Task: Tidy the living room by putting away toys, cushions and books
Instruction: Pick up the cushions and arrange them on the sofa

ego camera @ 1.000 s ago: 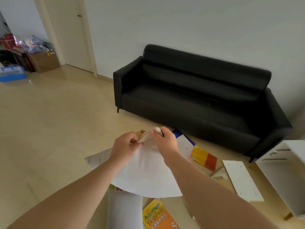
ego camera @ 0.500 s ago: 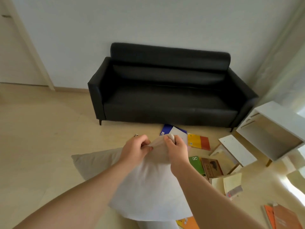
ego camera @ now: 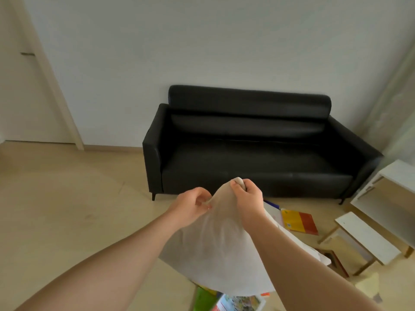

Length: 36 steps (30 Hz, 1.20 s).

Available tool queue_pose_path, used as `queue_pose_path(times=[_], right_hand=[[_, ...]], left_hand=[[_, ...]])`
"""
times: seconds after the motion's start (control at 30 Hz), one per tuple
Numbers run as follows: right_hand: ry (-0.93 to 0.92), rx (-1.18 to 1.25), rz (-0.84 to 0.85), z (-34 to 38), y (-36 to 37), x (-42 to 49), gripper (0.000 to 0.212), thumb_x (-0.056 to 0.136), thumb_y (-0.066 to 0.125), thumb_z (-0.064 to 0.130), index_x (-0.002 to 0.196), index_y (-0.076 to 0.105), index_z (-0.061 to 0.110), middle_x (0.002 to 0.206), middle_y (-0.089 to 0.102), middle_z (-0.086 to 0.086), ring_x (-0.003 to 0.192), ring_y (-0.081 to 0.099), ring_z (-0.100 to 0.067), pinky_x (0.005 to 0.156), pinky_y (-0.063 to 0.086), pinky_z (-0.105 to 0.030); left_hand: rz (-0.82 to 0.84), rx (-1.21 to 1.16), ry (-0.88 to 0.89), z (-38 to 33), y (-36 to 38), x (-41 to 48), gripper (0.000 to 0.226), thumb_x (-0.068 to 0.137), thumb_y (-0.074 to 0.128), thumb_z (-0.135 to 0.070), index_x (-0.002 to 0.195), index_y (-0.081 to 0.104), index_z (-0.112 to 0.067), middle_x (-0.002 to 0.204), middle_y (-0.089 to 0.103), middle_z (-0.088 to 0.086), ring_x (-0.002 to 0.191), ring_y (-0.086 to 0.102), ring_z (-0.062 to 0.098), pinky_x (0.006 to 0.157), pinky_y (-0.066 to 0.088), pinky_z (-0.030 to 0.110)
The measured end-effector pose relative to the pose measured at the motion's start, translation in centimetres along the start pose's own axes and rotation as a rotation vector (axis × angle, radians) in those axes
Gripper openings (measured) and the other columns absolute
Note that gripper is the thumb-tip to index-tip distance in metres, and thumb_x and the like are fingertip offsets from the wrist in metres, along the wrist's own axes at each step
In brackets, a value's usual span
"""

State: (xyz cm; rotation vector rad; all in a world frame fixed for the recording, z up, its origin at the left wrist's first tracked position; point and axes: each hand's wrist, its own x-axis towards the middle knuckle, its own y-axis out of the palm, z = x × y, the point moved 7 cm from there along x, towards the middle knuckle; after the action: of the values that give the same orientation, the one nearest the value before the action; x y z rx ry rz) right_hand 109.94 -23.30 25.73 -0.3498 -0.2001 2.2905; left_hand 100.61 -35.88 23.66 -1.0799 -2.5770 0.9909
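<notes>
cushion [ego camera: 215, 250]: white cloth, matt, fine weave, soft creases. sofa [ego camera: 247, 158]: black, leather-look, smooth, low sheen on seat and back. floor [ego camera: 67, 209]: pale wood-look, smooth, faint gloss. yellow-red book [ego camera: 298, 221] near the floor's right edge: paper cover, slight gloss. shelf unit [ego camera: 396, 173]: smooth white board faces, wood-tone inside and edges. wall [ego camera: 202, 41]: matt paint. curtain [ego camera: 399, 97]: thin sheer cloth.

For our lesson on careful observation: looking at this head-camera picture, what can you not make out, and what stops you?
All in the head view:
Whatever lies under the cushion: hidden by it; the blue book shows one corner only.
Picture book at the bottom edge: cut off and blurred.
White cabinet: cut by the right edge.
Yellow and red book: cover text too small.
</notes>
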Motion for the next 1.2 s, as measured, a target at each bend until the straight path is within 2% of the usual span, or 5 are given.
queue_pose_path(times=[0.33,0.53,0.87,1.03,1.2], right_hand=[[0.102,0.179,-0.168,6.0,12.3,12.3,0.02,0.095,0.051,0.029,0.079,0.056,0.018,0.078,0.052,-0.004,0.076,0.05,-0.016,0.079,0.049,-0.036],[0.17,0.427,-0.199,8.8,17.8,23.8,0.015,0.093,0.055,0.027,0.08,0.06,0.021,0.087,0.057,-0.004,0.085,0.053,-0.02,0.091,0.048,-0.045],[0.148,0.597,-0.167,16.5,21.8,43.6,0.017,0.093,0.056,0.019,0.077,0.06,0.016,0.078,0.058,-0.002,0.073,0.054,-0.015,0.071,0.049,-0.031],[0.128,0.671,-0.235,19.0,21.6,52.2,0.015,0.091,0.059,0.018,0.077,0.061,0.016,0.078,0.058,-0.001,0.072,0.054,-0.015,0.068,0.049,-0.031],[0.224,0.715,-0.318,19.7,21.9,61.9,0.01,0.089,0.061,0.022,0.081,0.06,0.017,0.084,0.059,-0.002,0.076,0.056,-0.017,0.064,0.046,-0.032]], left_hand=[[0.154,0.117,0.024,8.0,-11.7,15.7,0.041,0.09,0.059,-0.03,0.129,0.049,-0.025,0.126,0.054,-0.005,0.112,0.055,0.014,0.092,0.046,0.027],[0.091,0.181,0.011,13.2,-16.4,27.9,0.049,0.088,0.059,-0.031,0.134,0.044,-0.029,0.137,0.045,-0.004,0.125,0.045,0.016,0.104,0.038,0.032],[0.141,0.274,0.021,15.2,-21.8,49.4,0.067,0.086,0.062,-0.03,0.143,0.028,-0.03,0.147,0.031,-0.007,0.135,0.032,0.017,0.111,0.031,0.037],[0.129,0.259,0.0,15.4,-22.7,59.9,0.066,0.089,0.058,-0.036,0.145,0.025,-0.029,0.147,0.034,-0.003,0.133,0.036,0.022,0.109,0.034,0.043],[0.203,0.23,0.063,14.4,-23.0,70.2,0.065,0.092,0.056,-0.032,0.147,0.023,-0.023,0.15,0.03,0.001,0.138,0.031,0.022,0.113,0.028,0.036]])
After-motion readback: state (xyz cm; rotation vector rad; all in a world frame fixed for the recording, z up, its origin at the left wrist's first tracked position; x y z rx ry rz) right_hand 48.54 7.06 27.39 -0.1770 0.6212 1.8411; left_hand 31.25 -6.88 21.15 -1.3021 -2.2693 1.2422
